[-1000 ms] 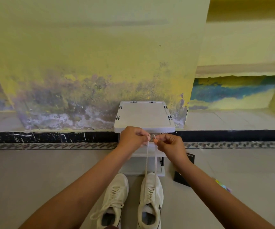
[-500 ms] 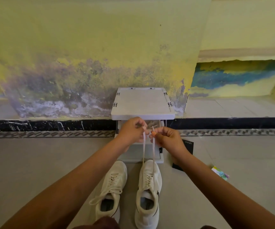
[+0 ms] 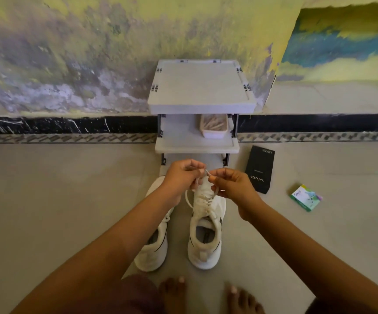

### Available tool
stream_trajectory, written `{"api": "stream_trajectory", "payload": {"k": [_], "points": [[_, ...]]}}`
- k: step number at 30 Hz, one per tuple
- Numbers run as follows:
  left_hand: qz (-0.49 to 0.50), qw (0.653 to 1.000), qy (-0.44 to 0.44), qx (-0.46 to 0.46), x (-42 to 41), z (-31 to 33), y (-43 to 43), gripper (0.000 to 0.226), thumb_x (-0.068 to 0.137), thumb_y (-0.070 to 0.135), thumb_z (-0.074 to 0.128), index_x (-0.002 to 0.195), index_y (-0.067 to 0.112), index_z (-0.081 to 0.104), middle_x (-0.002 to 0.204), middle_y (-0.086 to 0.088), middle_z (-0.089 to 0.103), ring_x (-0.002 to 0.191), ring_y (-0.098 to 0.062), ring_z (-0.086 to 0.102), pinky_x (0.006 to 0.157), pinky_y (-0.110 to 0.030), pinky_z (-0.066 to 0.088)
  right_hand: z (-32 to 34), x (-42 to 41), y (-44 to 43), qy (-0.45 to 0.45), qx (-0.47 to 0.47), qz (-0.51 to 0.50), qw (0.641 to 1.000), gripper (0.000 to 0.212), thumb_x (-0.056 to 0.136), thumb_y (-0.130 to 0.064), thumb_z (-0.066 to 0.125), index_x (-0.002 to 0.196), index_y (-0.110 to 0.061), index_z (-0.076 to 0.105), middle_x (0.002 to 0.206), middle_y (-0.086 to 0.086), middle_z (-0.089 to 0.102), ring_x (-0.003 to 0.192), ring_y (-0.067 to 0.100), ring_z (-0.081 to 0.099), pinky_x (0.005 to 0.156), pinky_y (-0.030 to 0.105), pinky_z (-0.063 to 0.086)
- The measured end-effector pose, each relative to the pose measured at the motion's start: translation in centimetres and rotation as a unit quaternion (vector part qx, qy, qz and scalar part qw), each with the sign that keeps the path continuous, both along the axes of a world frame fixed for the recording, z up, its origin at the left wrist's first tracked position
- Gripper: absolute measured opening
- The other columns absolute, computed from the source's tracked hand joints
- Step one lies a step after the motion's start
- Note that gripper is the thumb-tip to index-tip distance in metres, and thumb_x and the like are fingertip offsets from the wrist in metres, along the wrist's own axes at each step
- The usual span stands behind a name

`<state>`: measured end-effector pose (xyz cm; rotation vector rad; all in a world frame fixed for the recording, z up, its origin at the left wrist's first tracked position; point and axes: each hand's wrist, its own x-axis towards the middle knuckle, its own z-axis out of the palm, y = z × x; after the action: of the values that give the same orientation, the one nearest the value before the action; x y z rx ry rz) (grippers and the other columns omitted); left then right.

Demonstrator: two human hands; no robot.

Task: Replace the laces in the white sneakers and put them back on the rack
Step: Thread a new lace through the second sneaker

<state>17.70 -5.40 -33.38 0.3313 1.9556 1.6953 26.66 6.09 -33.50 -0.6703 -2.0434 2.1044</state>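
The lace (image 3: 187,200) was pinched by both the left hand (image 3: 182,175) and the right hand (image 3: 231,184) above the right sneaker (image 3: 206,225), which was stood beside the left sneaker (image 3: 154,250) on the floor (image 3: 70,200), before the rack (image 3: 201,87).

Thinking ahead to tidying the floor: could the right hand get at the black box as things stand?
Probably yes, once freed: the black box lies flat on bare floor just beside the right hand, with nothing between them. For now its fingers pinch the lace above the sneaker.
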Motion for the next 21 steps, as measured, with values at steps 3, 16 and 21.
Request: {"api": "stream_trajectory", "payload": {"k": [3,16,21], "points": [[0.009,1.000,-0.013,0.002,0.5,-0.8,-0.5,0.016,0.086,0.001,0.061,0.084,0.017,0.064,0.069,0.001,0.063,0.048,-0.002,0.056,0.043,-0.015,0.040,-0.7,0.3,-0.5,-0.005,-0.029,-0.006,1.000,0.008,0.088,-0.007,0.061,0.087,-0.012,0.066,0.071,-0.001,0.068,0.059,0.005,0.063,0.059,0.015,0.053],[-0.100,0.995,-0.006,-0.026,1.8,-1.9,-1.8,0.016,0.090,0.012,0.059,0.097,0.018,0.072,0.079,0.001,0.068,0.075,-0.011,0.056,0.075,-0.024,0.050,-1.7,0.8,-0.2,-0.052,-0.042,-0.047,0.997,0.005,0.085,-0.011,0.065,0.081,-0.012,0.062,0.075,0.006,0.066,0.058,0.009,0.063,0.052,0.015,0.051],[-0.023,0.998,-0.017,-0.048,2.0,-1.7,-1.2,0.015,0.097,0.019,0.048,0.099,0.015,0.062,0.079,-0.003,0.064,0.059,-0.005,0.057,0.052,-0.017,0.046,-1.5,1.0,-0.3,-0.082,-0.058,0.016,0.995,0.007,0.089,-0.015,0.061,0.083,-0.012,0.057,0.076,0.006,0.067,0.061,0.013,0.064,0.056,0.020,0.055]]}}
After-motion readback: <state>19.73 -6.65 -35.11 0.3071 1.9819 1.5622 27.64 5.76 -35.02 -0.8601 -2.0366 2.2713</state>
